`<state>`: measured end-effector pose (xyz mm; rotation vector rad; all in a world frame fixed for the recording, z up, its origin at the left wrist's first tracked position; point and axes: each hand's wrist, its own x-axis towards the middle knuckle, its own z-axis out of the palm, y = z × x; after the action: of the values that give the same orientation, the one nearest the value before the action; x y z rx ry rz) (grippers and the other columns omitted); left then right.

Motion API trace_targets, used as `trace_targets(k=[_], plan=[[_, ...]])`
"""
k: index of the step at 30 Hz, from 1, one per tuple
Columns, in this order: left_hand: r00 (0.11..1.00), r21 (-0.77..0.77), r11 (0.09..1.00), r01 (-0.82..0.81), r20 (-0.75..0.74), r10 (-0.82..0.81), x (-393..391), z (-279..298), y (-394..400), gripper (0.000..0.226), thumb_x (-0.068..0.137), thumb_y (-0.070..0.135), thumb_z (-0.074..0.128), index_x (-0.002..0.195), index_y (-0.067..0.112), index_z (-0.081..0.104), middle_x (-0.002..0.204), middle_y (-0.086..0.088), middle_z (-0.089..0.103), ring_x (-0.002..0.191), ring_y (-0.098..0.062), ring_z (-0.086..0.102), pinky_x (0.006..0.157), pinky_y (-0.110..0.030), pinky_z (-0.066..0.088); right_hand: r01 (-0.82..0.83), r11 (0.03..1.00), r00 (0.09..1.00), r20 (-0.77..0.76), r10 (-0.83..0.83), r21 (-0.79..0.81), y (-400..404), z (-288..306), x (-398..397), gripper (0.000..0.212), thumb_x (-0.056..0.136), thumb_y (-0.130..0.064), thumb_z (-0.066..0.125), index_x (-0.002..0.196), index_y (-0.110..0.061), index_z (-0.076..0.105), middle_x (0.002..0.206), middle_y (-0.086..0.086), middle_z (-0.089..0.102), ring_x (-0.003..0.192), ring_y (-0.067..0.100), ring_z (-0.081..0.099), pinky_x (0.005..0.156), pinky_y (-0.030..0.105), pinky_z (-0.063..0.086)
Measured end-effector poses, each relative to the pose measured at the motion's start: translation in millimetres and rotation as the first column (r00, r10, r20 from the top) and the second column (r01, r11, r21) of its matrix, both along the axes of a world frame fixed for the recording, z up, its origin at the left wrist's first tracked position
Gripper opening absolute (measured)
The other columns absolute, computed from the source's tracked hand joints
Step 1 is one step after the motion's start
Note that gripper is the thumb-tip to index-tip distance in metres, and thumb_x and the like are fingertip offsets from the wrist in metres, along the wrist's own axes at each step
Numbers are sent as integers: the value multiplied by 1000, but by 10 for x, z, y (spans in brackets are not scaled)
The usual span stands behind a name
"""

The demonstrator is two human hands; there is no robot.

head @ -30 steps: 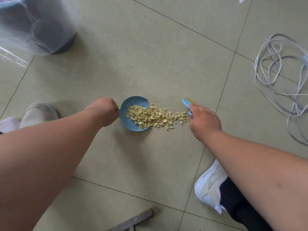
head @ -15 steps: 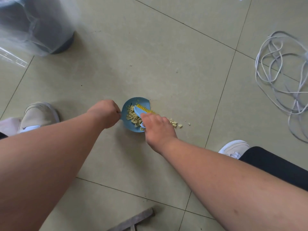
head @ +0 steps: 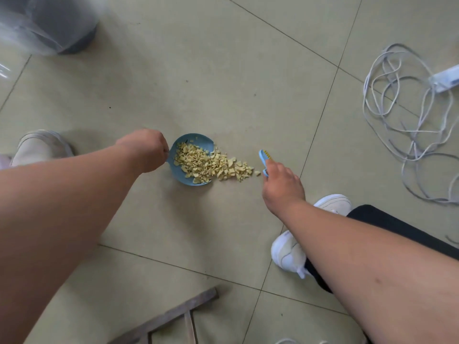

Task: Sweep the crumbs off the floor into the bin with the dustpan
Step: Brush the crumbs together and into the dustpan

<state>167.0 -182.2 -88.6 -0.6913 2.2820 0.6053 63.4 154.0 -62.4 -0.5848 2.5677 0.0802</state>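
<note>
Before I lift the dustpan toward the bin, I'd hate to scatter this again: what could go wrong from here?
1. Part of the crumbs still trails off the lip of the dustpan onto the tile; lifting now would likely leave them behind.
2. The pan looks shallow and heaped, and the bin stands well off to the upper left, so tilting on the way may spill.
3. The loose cable lies near your right foot: a possible snag.

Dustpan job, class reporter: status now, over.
Left hand grips blue dustpan; right hand grips small brush. Crumbs partly on floor. Path clear.
</note>
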Motion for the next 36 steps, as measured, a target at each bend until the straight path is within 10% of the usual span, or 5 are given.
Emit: trace_targets(k=[18, 27, 36], plan=[[977, 179, 962, -204, -20, 211, 74, -89, 306, 20, 96, 24, 72, 100, 9, 84, 97, -17, 79, 94, -37, 72, 75, -34, 55, -125, 959, 976, 141, 164, -255, -1089, -41, 648, 46, 104, -24, 43, 148, -13, 38, 141, 10, 51, 123, 32, 49, 100, 43, 40], [947, 289, 912, -291, -51, 319, -48, 53, 254, 17, 96, 28, 76, 100, 14, 84, 80, -6, 74, 61, -19, 59, 67, -27, 53, 359, 819, 930, 251, -270, -447, -1177, 287, 125, 19, 105, -30, 43, 106, -18, 58, 90, 2, 60, 85, 29, 53, 70, 31, 31], [914, 342, 881, -327, -124, 387, -141, 436, 215, 16, 95, 25, 75, 91, 12, 84, 70, -4, 70, 51, -18, 54, 45, -16, 43, 408, 740, 913, 224, -342, -535, -1154, 772, -248, 26, 104, -31, 44, 100, -14, 63, 90, 3, 65, 86, 27, 60, 72, 31, 42]])
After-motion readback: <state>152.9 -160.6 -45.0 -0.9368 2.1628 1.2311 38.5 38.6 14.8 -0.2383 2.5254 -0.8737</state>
